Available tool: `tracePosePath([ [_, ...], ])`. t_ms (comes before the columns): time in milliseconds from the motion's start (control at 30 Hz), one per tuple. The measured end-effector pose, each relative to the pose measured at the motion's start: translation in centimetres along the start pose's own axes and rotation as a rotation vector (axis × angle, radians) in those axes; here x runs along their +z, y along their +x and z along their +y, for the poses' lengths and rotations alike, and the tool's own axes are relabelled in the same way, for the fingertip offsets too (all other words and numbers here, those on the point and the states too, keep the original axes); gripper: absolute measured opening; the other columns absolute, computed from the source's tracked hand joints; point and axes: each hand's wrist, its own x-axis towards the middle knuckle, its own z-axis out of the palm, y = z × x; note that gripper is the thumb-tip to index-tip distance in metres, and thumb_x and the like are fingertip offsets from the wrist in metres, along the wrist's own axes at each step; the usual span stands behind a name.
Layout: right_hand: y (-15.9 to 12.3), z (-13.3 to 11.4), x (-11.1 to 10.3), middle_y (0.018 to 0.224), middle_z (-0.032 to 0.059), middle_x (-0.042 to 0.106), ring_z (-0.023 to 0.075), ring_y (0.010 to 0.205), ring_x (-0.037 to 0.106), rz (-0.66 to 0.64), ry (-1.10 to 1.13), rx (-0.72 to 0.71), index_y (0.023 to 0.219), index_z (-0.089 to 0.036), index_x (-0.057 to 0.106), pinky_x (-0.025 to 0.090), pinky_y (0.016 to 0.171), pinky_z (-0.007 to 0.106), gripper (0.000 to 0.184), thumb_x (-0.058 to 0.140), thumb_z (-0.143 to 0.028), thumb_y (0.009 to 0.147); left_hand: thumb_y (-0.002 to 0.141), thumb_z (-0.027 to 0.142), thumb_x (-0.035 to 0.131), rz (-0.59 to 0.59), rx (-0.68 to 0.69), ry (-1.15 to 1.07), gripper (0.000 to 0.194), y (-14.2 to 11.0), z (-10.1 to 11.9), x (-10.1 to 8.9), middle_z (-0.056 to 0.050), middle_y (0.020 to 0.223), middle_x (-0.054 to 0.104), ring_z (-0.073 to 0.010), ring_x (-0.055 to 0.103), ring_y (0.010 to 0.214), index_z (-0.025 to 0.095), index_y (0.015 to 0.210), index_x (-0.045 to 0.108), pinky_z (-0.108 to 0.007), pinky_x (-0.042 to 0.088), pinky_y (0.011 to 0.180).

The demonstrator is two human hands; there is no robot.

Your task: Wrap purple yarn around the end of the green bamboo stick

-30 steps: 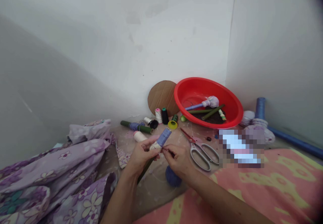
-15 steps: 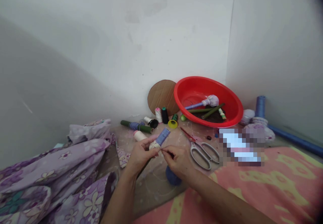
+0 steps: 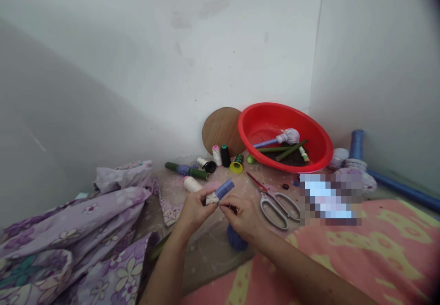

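My left hand is closed around a stick whose upper end is wrapped in blue yarn, with a white patterned band below it. A green length showing left of my forearm looks like its lower part; the middle is hidden. Close beside the white band, my right hand pinches thumb and forefinger together; what is between them is too small to make out. Under that hand, partly covered, sits a ball of blue yarn. Scissors with grey handles lie just to the right.
Thread spools and a green tube wound with blue yarn lie behind my hands. A red basin leans by a cardboard disc. Floral cloth lies left, a pink-and-yellow cloth right, near a blurred-out object.
The wrapped stick has tipped flatter, its blue end swinging right and down, while its green lower part has come out left of my forearm. My right hand stays pinched close to it.
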Motion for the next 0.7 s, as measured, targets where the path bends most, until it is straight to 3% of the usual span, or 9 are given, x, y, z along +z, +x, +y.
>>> tracePosePath([
  [400,0.8,1.0,-1.2,0.069,0.0025,0.054,0.0114,0.067,0.047,-0.109,-0.323,-0.251,0.069,-0.017,0.06,0.032,0.061,0.022,0.021,0.042,-0.02,0.08,0.061,0.014,0.046,-0.21,0.117,0.224,0.026,-0.3,0.3,0.8,0.0,0.069,0.063,-0.0127,0.051,0.06,0.015,0.079,0.064,-0.019,0.035,0.056],
  [700,1.0,2.0,-1.1,0.07,0.0001,0.051,0.01,0.067,0.045,-0.112,-0.377,-0.235,0.066,-0.02,0.062,0.029,0.056,0.021,0.016,0.051,-0.025,0.075,0.06,0.018,0.047,-0.282,0.096,0.303,0.028,-0.6,0.3,1.0,0.001,0.058,0.058,-0.0104,0.046,0.051,0.015,0.082,0.064,-0.018,0.027,0.047],
])
